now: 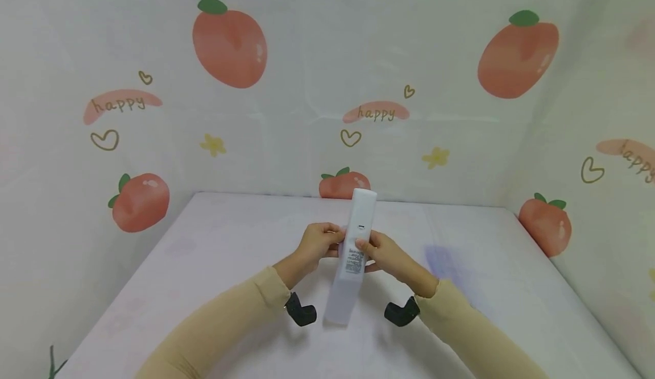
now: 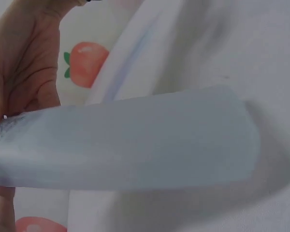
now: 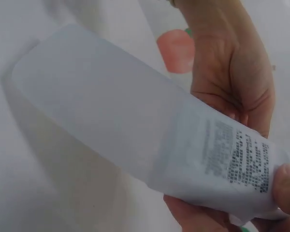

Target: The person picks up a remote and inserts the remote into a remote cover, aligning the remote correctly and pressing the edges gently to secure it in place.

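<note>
A long white container (image 1: pixel 353 254) with rounded ends is held tilted over the table, its top leaning away. A small dark mark sits high on its front, and a printed label (image 3: pixel 241 159) lies lower. The right hand (image 1: pixel 389 255) grips the right side, thumb on the front face beside the print. At the left edge, the left hand (image 1: pixel 316 247) pinches with bent fingers; its fingertips are partly hidden. In the left wrist view the smooth lower part of the container fills the middle, with the right hand (image 2: pixel 31 63) behind it. Whether its lower end touches the table cannot be told.
The white-covered table (image 1: pixel 230 237) runs back to a white curtain (image 1: pixel 307 55) printed with red fruit, hearts and "happy". A faint purple patch (image 1: pixel 445 265) marks the cloth right of the hands. Black wrist cameras (image 1: pixel 301 311) hang below both cuffs.
</note>
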A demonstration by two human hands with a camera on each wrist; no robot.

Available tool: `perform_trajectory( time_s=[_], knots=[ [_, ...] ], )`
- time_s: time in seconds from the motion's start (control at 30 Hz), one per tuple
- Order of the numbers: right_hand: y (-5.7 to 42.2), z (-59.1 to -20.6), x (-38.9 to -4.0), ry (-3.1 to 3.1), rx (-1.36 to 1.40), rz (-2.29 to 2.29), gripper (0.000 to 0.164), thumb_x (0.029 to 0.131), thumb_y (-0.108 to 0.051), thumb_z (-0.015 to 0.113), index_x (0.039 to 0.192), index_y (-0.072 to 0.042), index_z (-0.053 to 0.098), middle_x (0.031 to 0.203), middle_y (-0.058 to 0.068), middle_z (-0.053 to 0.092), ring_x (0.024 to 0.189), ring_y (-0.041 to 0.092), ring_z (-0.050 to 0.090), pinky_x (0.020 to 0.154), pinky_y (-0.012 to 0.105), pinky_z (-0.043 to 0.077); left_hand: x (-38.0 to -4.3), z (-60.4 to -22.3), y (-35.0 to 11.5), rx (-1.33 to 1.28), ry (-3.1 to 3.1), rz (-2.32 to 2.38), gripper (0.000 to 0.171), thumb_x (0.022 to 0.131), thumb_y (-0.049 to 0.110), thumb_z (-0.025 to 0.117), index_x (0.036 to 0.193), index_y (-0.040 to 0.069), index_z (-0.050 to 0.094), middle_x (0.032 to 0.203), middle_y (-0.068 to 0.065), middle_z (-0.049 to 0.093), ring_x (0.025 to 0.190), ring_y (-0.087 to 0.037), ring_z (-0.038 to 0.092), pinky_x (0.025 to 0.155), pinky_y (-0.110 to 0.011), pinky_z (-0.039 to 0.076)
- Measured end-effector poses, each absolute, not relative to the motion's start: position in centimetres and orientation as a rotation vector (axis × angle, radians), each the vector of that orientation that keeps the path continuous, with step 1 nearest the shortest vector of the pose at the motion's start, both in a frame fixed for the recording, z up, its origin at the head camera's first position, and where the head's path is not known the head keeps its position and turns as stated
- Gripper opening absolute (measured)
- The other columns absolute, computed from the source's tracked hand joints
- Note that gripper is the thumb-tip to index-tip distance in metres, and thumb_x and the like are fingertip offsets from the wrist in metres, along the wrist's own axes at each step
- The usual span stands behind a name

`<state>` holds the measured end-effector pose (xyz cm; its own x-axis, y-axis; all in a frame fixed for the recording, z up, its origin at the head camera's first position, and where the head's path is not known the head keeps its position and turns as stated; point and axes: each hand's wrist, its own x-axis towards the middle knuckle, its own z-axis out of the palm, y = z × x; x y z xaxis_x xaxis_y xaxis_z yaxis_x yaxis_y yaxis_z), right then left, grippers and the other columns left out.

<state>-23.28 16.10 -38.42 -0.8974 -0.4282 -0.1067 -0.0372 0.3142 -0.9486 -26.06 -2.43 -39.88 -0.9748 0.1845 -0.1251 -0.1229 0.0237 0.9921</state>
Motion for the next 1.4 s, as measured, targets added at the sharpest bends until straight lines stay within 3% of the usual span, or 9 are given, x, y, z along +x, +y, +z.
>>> perform_trajectory(
  time_s=[0.17, 0.3, 0.43, 0.53, 0.67, 0.87, 1.07, 1.23, 1.4],
  knots=[
    [16.3, -38.7, -23.8, 2.266, -0.352, -1.682, 0.046, 0.103, -0.024, 0.047, 0.134, 0.01, 0.043, 0.12, 0.026, 0.059, 0.098, 0.028, 0.067, 0.082, 0.047, 0.057, -25.7, -39.7, -2.5, 0.214, 2.056, 2.069, 0.024, 0.093, 0.01, 0.064, 0.112, 0.004, 0.052, 0.084, -0.012, 0.071, 0.072, -0.016, 0.068, 0.068, -0.03, 0.059],
    [16.5, -38.5, -24.1, 2.282, -0.335, -1.668, 0.048, 0.102, -0.025, 0.05, 0.134, 0.01, 0.043, 0.122, 0.026, 0.058, 0.097, 0.026, 0.066, 0.082, 0.048, 0.057, -25.5, -39.3, -2.5, 0.319, 2.2, 1.903, 0.035, 0.086, 0.019, 0.074, 0.113, 0.004, 0.059, 0.093, -0.011, 0.068, 0.083, -0.018, 0.066, 0.076, -0.035, 0.059],
    [16.5, -38.4, -24.1, 2.274, -0.383, -1.637, 0.05, 0.102, -0.026, 0.05, 0.135, 0.011, 0.042, 0.125, 0.027, 0.056, 0.099, 0.026, 0.065, 0.084, 0.048, 0.056, -25.4, -39.1, -2.4, 0.358, 2.353, 1.729, 0.042, 0.079, 0.026, 0.082, 0.111, 0.003, 0.065, 0.094, -0.008, 0.065, 0.084, -0.017, 0.06, 0.074, -0.033, 0.059],
    [16.8, -38.5, -24.2, 2.189, -0.43, -1.695, 0.052, 0.103, -0.029, 0.046, 0.135, 0.011, 0.04, 0.125, 0.028, 0.055, 0.102, 0.028, 0.065, 0.085, 0.048, 0.056, -25.4, -38.8, -2.5, 0.374, 2.368, 1.709, 0.041, 0.08, 0.027, 0.08, 0.11, 0.001, 0.067, 0.094, -0.008, 0.067, 0.082, -0.016, 0.061, 0.073, -0.032, 0.059],
    [17.5, -38.8, -24.3, 2.043, -0.443, -1.871, 0.049, 0.102, -0.029, 0.048, 0.137, 0.003, 0.035, 0.118, 0.017, 0.059, 0.099, 0.026, 0.067, 0.085, 0.043, 0.057, -25.7, -38.5, -3.0, 0.326, 2.273, 1.822, 0.038, 0.086, 0.024, 0.075, 0.113, -0.001, 0.066, 0.1, -0.011, 0.069, 0.084, -0.016, 0.065, 0.077, -0.035, 0.059],
    [18.1, -39.3, -24.3, 1.956, -0.475, -2.011, 0.031, 0.093, -0.002, 0.061, 0.12, -0.006, 0.048, 0.109, 0.005, 0.061, 0.098, 0.019, 0.066, 0.086, 0.038, 0.057, -26.1, -38.3, -3.5, 0.234, 2.139, 1.956, 0.035, 0.091, 0.021, 0.068, 0.115, -0.004, 0.064, 0.101, -0.012, 0.07, 0.082, -0.016, 0.068, 0.081, -0.038, 0.059],
    [17.5, -40.2, -24.5, 1.963, -0.48, -2.095, 0.024, 0.086, 0.005, 0.067, 0.095, -0.017, 0.06, 0.096, -0.001, 0.062, 0.09, 0.014, 0.066, 0.079, 0.033, 0.058, -26.2, -38.4, -3.6, 0.248, 2.042, 1.957, 0.036, 0.095, 0.02, 0.063, 0.119, -0.006, 0.061, 0.102, -0.012, 0.07, 0.082, -0.014, 0.067, 0.083, -0.037, 0.058],
    [17.1, -40.7, -24.6, 2.063, -0.46, -2.071, 0.012, 0.085, 0.003, 0.069, 0.09, -0.002, 0.059, 0.086, -0.002, 0.061, 0.081, 0.012, 0.067, 0.074, 0.032, 0.059, -26.2, -38.7, -3.5, 0.288, 2.09, 1.875, 0.037, 0.096, 0.023, 0.061, 0.119, -0.007, 0.061, 0.102, -0.013, 0.07, 0.082, -0.015, 0.067, 0.08, -0.036, 0.059],
    [17.1, -40.5, -24.5, 2.177, -0.483, -2.041, 0.019, 0.09, 0.004, 0.063, 0.098, 0.016, 0.05, 0.087, 0.0, 0.059, 0.081, 0.01, 0.067, 0.073, 0.033, 0.059, -26.3, -38.5, -3.6, 0.405, 2.121, 1.815, 0.035, 0.096, 0.019, 0.061, 0.119, -0.008, 0.06, 0.104, -0.017, 0.07, 0.084, -0.016, 0.068, 0.077, -0.037, 0.059]
  ],
)
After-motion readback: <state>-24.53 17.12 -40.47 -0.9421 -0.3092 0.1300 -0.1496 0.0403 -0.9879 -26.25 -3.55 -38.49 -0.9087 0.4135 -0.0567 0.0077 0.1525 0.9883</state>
